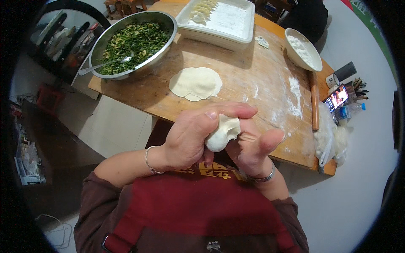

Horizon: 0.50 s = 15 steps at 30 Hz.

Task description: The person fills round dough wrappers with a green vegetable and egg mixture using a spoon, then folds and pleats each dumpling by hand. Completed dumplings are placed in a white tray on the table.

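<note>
Between my two hands is a partly folded dumpling (220, 137) of pale dough, held just in front of the table's near edge. My left hand (190, 136) wraps its left and far side, with the thumb pressed against the dough. The fingers of my right hand (253, 144) touch it from the right, while that thumb stands away from it. Any filling inside is hidden. Beyond my hands, several round dough wrappers (196, 83) lie overlapping on the floured wooden board (240, 79). A steel bowl (173, 30) of chopped green filling (133, 46) stands at the far left, a metal spoon (101, 65) in it.
A white tray (218, 34) at the back holds a row of dumplings (204, 11). At the right are a bowl of flour (302, 52), a rolling pin (314, 101), a lit phone (337, 97), a water bottle (349, 111) and plastic bags (326, 139). A person (305, 19) in black is behind.
</note>
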Tool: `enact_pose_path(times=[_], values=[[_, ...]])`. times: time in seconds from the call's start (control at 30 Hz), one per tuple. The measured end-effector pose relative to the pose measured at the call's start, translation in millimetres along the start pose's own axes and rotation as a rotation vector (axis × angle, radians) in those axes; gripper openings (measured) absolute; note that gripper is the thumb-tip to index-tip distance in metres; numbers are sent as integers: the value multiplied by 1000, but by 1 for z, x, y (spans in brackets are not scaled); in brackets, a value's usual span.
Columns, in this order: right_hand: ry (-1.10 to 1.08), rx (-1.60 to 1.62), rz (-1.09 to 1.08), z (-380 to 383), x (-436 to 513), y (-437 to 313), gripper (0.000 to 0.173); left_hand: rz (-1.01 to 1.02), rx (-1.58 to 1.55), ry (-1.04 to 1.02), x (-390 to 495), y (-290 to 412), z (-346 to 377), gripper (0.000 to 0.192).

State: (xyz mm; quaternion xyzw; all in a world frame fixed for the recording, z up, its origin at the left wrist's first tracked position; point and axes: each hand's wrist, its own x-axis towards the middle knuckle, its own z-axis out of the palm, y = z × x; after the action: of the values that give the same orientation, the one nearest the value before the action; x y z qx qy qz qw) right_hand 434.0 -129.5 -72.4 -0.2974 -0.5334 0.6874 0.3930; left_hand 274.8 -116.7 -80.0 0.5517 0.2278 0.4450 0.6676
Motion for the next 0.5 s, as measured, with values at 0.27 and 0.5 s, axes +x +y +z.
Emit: enact_pose_path(times=[0.27,0.5], values=[[-47,47,106,0,4,-8,142,44,109,-51,5,3,-13,104],[81,183,183,9,12,-5,136,389,726,117,15,0,-33,135]])
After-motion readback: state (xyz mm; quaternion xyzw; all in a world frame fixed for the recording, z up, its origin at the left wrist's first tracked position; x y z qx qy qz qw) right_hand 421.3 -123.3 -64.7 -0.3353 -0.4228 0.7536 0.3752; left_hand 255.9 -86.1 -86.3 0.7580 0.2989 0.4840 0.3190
